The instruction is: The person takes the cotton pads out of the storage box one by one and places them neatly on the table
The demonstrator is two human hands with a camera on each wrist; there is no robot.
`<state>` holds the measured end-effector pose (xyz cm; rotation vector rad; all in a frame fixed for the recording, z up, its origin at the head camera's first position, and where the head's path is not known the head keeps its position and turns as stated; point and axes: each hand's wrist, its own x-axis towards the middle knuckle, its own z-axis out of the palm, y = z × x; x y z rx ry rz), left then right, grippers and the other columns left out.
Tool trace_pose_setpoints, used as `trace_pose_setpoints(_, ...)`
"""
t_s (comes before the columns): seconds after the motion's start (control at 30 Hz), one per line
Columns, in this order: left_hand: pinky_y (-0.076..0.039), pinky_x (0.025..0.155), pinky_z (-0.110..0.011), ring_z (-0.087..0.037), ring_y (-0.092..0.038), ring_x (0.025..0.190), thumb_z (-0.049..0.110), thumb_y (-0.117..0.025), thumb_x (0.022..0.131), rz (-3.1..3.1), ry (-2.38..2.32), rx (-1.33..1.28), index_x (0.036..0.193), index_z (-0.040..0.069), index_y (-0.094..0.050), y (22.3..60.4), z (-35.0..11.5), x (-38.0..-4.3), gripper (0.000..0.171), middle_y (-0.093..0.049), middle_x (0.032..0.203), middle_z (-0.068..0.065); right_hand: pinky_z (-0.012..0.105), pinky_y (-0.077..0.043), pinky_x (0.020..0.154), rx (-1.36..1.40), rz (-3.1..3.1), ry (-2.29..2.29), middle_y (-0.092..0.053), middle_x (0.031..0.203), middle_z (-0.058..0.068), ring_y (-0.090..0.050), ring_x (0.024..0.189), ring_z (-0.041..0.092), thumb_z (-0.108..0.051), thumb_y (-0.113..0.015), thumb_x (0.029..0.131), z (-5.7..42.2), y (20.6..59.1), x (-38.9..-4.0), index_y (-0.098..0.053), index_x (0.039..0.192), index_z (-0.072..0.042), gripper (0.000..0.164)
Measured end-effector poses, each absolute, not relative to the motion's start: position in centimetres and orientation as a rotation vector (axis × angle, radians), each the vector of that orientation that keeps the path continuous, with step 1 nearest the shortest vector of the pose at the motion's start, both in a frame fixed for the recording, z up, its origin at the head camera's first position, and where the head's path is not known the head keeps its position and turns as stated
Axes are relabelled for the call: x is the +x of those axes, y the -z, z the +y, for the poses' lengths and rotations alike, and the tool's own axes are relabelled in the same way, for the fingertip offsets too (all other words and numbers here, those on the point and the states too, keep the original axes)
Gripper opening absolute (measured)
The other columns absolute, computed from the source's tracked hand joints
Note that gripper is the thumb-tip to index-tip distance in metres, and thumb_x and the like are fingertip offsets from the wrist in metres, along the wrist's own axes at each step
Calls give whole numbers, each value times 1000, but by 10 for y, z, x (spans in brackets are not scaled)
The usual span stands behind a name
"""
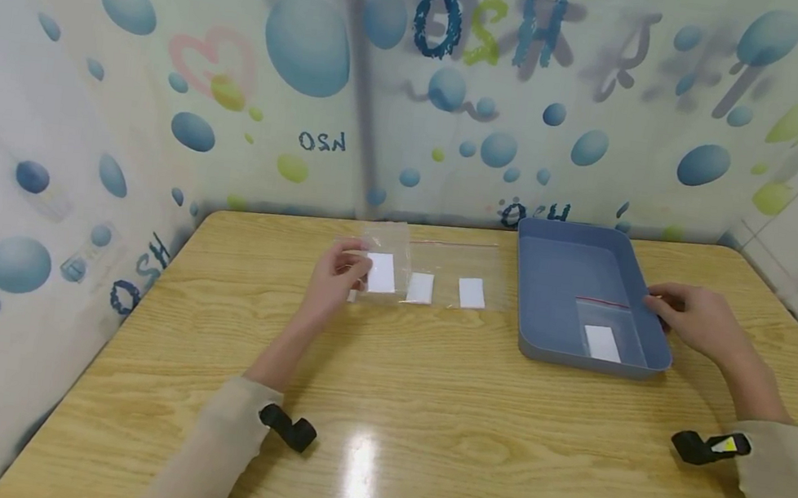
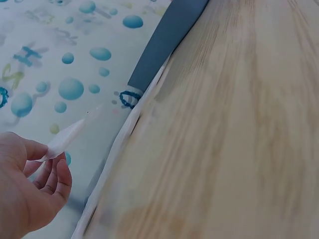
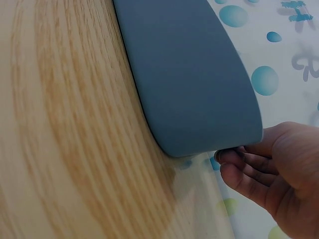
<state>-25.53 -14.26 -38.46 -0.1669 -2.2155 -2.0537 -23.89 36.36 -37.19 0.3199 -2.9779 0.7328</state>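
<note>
My left hand (image 1: 336,279) pinches a small clear zip bag (image 1: 389,236) with a white card inside, lifted a little above the table. In the left wrist view the bag (image 2: 68,138) is held between thumb and fingertips, tilted upward. My right hand (image 1: 703,321) grips the right side wall of a blue-grey tray (image 1: 567,264); the right wrist view shows its fingers curled at the tray's end. Inside the tray lies another clear bag with a red seal line and a white card (image 1: 603,343).
Between the left hand and the tray, clear bags with white cards (image 1: 471,293) lie on the wooden table (image 1: 424,416). A small white edge (image 1: 352,296) shows below the left hand. A patterned wall covering (image 1: 383,132) stands behind the table.
</note>
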Motion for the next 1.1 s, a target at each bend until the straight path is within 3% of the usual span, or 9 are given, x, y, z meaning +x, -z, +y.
trace_pose_setpoints(1.1, -47, 68, -18, -5, -52, 71, 6, -56, 103, -2223, 1914, 41, 135, -4, -56, 385, -227, -255, 33, -59, 82, 7, 30, -45, 55, 299, -2977, -760, -68, 74, 4, -62, 65, 22, -20, -54, 106, 361, 370, -237, -58, 123, 18, 42)
